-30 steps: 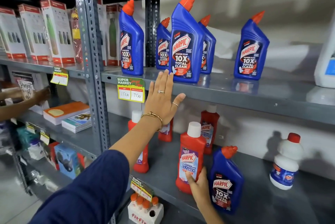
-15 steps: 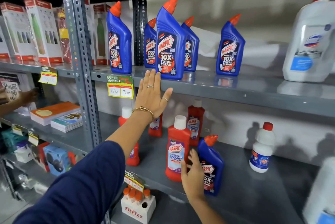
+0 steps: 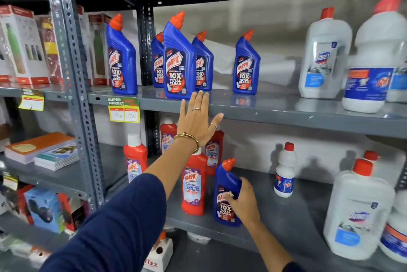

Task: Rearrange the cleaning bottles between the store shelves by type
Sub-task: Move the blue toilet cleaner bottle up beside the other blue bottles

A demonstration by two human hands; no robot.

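Observation:
Several blue Harpic bottles (image 3: 178, 62) with orange caps stand on the upper shelf (image 3: 275, 115). My left hand (image 3: 198, 117) lies flat and open against that shelf's front edge, fingertips just below the nearest blue bottle. On the lower shelf (image 3: 293, 214) stand several red Harpic bathroom cleaner bottles (image 3: 193, 185) and one blue Harpic bottle (image 3: 224, 185). My right hand (image 3: 243, 202) wraps around that lone blue bottle's right side, which still stands on the shelf. White bottles with red caps stand on both shelves: large ones (image 3: 323, 55) above, a small one (image 3: 285, 172) and large ones (image 3: 356, 212) below.
A grey perforated upright (image 3: 72, 77) divides this bay from the left one, which holds boxed flasks (image 3: 21, 46), books (image 3: 41, 150) and boxed goods. A yellow price tag (image 3: 124, 109) hangs on the upper shelf edge. A Fizz carton (image 3: 158, 256) sits underneath.
The view has shifted right, showing more white bottles. My right hand has slid from the bottle's front to grip its right side. My left hand stays on the shelf edge.

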